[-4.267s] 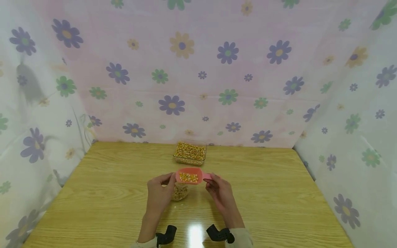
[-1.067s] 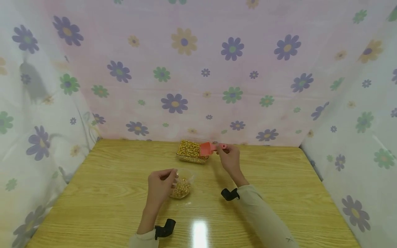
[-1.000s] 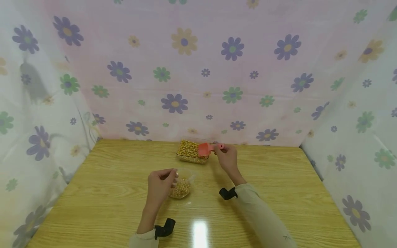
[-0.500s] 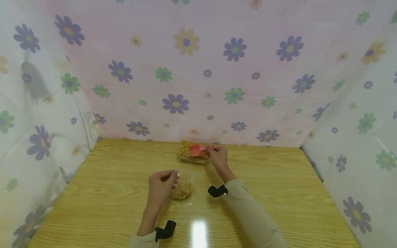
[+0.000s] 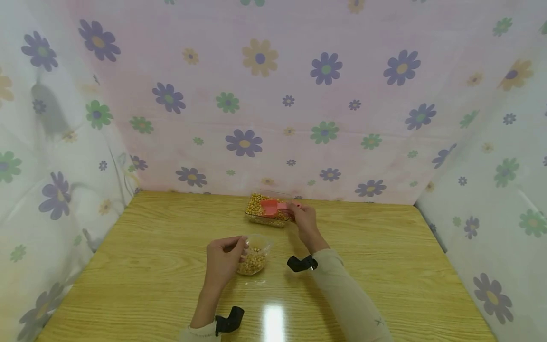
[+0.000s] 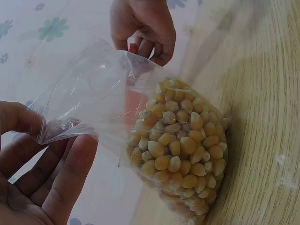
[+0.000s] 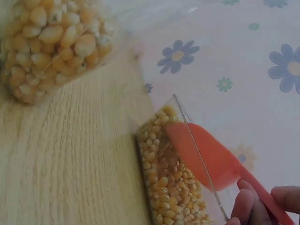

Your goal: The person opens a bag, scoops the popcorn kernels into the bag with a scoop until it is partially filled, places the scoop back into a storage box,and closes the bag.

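Observation:
My left hand (image 5: 223,259) pinches the rim of a clear plastic bag (image 6: 89,89) between thumb and fingers. Corn kernels (image 6: 178,145) fill the bag's lower part, which rests on the table. At the back, my right hand (image 5: 305,224) grips the handle of a pink-red scoop (image 5: 269,207). The scoop's bowl lies inside a clear rectangular container (image 5: 267,221) of corn kernels. In the right wrist view, the scoop (image 7: 201,154) dips its front edge into the kernels (image 7: 161,173), behind the transparent wall.
The wooden table (image 5: 171,266) carries both the bag and the container. A flower-printed curtain (image 5: 273,95) rises right behind the container, with more printed cloth at both sides. Black wrist mounts (image 5: 229,320) sit on both forearms.
Earlier the scoop, with kernels in it, was over the bag between both hands. It then went to the container, and my right hand moved it left among the kernels. The left hand stays at the bag.

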`<control>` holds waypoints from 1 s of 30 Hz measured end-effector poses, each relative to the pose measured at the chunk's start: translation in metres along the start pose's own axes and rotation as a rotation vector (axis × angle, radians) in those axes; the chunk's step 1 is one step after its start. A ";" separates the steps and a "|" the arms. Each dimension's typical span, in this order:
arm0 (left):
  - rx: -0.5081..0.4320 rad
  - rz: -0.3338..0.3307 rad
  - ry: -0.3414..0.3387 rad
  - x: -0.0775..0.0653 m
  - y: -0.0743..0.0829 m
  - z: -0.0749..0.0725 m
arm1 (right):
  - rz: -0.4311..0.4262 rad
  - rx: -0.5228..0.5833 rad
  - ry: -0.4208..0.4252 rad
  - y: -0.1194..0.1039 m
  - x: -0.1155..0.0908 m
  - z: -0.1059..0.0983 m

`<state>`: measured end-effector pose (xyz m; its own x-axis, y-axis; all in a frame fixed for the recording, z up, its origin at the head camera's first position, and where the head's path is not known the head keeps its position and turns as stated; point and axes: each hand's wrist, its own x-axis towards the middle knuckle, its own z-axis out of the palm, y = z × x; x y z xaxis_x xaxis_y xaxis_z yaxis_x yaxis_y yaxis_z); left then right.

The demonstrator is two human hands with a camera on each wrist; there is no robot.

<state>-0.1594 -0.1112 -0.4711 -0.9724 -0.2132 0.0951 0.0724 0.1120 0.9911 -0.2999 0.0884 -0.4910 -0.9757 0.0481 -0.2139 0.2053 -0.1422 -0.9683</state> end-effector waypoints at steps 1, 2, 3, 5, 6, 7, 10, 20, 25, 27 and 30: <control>-0.003 0.000 0.000 0.000 0.000 0.000 | 0.020 0.038 0.001 0.000 -0.001 -0.001; -0.006 0.001 -0.001 0.000 0.001 0.000 | 0.037 0.082 0.003 0.000 -0.002 -0.003; -0.009 0.002 -0.001 -0.001 0.001 0.001 | 0.060 0.125 0.007 0.000 -0.004 -0.004; -0.016 0.010 -0.003 -0.001 0.002 0.001 | 0.101 0.211 0.012 0.001 -0.006 -0.006; -0.016 0.012 -0.003 -0.001 0.001 0.001 | 0.118 0.251 0.009 0.002 -0.007 -0.007; -0.016 0.013 -0.003 0.000 0.001 0.001 | 0.131 0.282 0.006 0.003 -0.007 -0.008; -0.020 0.017 -0.003 0.000 0.000 0.002 | 0.154 0.364 -0.001 0.009 -0.009 -0.011; -0.028 0.021 0.022 -0.004 -0.003 0.007 | 0.134 0.516 -0.051 0.025 -0.019 -0.020; -0.036 0.007 0.034 -0.006 -0.005 0.008 | 0.119 0.616 -0.136 0.025 -0.027 -0.020; -0.037 0.007 0.039 -0.007 -0.005 0.008 | 0.113 0.645 -0.167 0.024 -0.033 -0.019; -0.033 0.006 0.047 -0.008 -0.005 0.007 | 0.097 0.656 -0.203 0.021 -0.047 -0.018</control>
<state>-0.1535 -0.1033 -0.4775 -0.9606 -0.2576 0.1045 0.0862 0.0814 0.9929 -0.2484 0.1007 -0.5031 -0.9635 -0.1717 -0.2054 0.2657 -0.7081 -0.6543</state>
